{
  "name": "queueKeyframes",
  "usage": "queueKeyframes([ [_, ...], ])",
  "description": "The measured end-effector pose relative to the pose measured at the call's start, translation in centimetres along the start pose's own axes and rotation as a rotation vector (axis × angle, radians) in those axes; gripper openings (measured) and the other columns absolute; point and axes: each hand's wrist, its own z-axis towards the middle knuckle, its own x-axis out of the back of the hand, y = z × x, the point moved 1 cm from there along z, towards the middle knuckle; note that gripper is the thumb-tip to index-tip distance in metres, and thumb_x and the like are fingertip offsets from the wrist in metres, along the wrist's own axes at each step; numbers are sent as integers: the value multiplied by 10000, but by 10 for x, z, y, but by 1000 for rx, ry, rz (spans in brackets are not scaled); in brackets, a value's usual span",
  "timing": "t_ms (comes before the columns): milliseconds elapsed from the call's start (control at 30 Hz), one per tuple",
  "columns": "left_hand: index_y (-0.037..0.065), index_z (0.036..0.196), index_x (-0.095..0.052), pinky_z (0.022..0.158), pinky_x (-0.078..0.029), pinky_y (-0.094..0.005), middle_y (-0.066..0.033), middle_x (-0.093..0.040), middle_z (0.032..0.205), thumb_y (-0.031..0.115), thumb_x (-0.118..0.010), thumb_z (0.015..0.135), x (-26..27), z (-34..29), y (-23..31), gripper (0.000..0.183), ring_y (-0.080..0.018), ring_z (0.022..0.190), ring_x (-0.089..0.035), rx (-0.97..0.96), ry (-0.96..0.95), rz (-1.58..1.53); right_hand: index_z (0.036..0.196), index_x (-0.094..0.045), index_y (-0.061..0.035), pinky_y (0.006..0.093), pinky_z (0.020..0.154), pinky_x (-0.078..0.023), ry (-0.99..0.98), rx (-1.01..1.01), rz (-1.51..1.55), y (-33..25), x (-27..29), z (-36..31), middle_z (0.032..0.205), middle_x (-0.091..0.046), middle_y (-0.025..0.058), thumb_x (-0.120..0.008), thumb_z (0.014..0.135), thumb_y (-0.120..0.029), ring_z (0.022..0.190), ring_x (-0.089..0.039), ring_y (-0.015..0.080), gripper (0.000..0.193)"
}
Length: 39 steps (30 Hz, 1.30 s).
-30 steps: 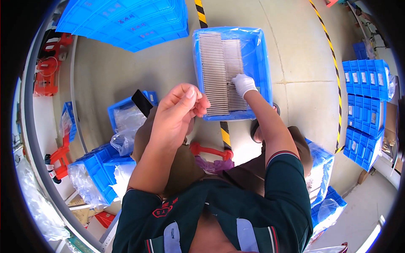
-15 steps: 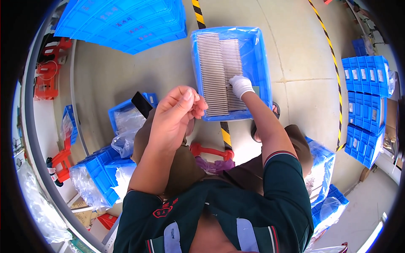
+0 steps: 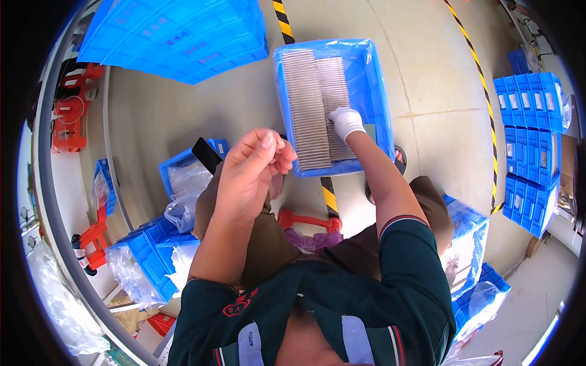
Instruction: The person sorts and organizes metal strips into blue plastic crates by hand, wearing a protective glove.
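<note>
A blue plastic crate (image 3: 379,97) lined with clear film stands ahead of me. Inside lie two long columns of thin, silvery, ribbed metal pieces; the left column (image 3: 307,110) is longer than the right column (image 3: 332,79). My right hand (image 3: 347,122), in a white glove, rests at the right column with its fingers curled against the pieces; the fingertips are partly hidden. My bare left hand (image 3: 256,161) is held up beside the crate's near left corner. Its thumb and fingers are pinched together, and whatever they hold is too small to make out.
Tall stacked blue crates (image 3: 177,43) stand at far left. More crate stacks (image 3: 530,152) line the right side. Film-lined crates (image 3: 143,259) and a dark phone-like slab (image 3: 206,155) are at left. A red plastic piece (image 3: 310,221) lies between my legs. Striped tape (image 3: 482,85) marks the floor.
The whole view has shifted slightly. Both hands keep nearly the same places and poses relative to the crate, with the left still pinched and the right still at the metal pieces.
</note>
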Motion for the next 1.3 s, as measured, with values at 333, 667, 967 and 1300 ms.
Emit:
queueKeyframes([
  [333, 60, 857, -529, 662, -396, -233, -59, -576, 790, 226, -477, 875, 1, -4, 4, 175, -108, 704, -505, -10, 21, -21, 953, -548, -97, 363, 635, -439, -64, -647, 1198, 56, -18, 0, 871, -578, 90, -457, 825, -301, 735, -549, 230, 257],
  [667, 51, 883, -516, 657, -401, -241, -62, -581, 787, 219, -491, 867, -6, 3, -2, 171, -112, 700, -512, -7, -37, -87, 1026, -505, -40, 419, 648, -445, -275, -816, 1050, 105, -79, 6, 959, -557, 178, -493, 798, -486, 809, -567, 272, 501],
  [967, 50, 884, -514, 655, -401, -245, -63, -581, 786, 222, -493, 866, -5, 0, 1, 174, -114, 696, -510, -16, -24, -82, 1197, -400, -38, 438, 774, -429, -355, -788, 1002, 90, -40, -10, 1080, -519, 214, -492, 805, -477, 932, -538, 333, 596],
  [1300, 60, 873, -522, 668, -397, -244, -58, -579, 795, 246, -506, 860, 14, -14, 10, 187, -114, 706, -507, -25, 46, -16, 1227, -359, -53, 444, 790, -431, -444, -696, 1216, 31, -32, 5, 1071, -515, 204, -484, 821, -443, 938, -531, 347, 577],
])
